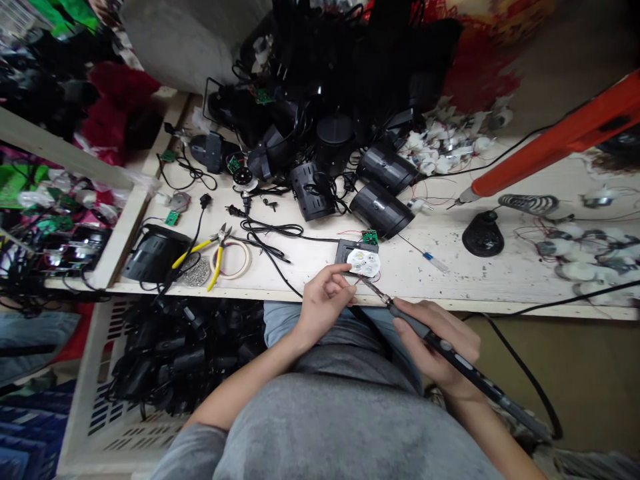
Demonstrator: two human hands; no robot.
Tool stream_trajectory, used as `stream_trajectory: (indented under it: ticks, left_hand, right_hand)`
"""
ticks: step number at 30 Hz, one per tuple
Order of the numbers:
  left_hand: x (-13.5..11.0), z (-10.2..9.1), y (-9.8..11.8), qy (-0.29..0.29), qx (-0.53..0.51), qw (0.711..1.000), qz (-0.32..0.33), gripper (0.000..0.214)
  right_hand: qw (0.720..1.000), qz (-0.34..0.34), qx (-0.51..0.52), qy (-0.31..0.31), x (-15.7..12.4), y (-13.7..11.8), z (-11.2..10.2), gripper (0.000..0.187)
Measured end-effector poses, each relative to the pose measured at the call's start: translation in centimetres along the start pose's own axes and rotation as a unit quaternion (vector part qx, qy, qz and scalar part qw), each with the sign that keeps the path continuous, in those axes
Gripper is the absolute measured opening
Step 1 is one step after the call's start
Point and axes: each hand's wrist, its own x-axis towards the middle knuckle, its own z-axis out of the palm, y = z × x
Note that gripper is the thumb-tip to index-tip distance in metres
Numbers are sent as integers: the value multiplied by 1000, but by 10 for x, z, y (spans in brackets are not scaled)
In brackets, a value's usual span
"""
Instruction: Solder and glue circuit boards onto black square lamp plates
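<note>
Soldering seems not yet finished: the right hand point(447, 327) grips the soldering iron point(467, 369), tip beside the LED board point(365, 263), whose edge the left hand point(324, 297) meets, its hold unclear.

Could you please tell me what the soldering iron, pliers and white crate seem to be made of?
Soldering iron: its smooth, dark handle looks like plastic; the glinting front section suggests metal.
Pliers: shiny grey head, likely metal; yellow grips, plastic or rubber.
Crate: probably matte plastic, from its slotted walls.

On the table point(480, 283), pliers point(219, 259) lie partly over a tape roll point(245, 259), left of the light disc point(367, 261); a screwdriver point(425, 254) lies right; below left stands a crate point(83, 413).
</note>
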Motion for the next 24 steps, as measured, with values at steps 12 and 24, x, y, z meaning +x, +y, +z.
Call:
stream_trajectory:
  ticks: [12, 24]
  left_hand:
    - [12, -28, 22, 0, -25, 998, 55, 43]
    - [23, -34, 50, -29, -77, 989, 121, 43]
  right_hand:
    - [997, 38, -22, 66, -16, 11, -17, 40]
    - [997, -52, 58, 29, 36, -7, 68, 53]
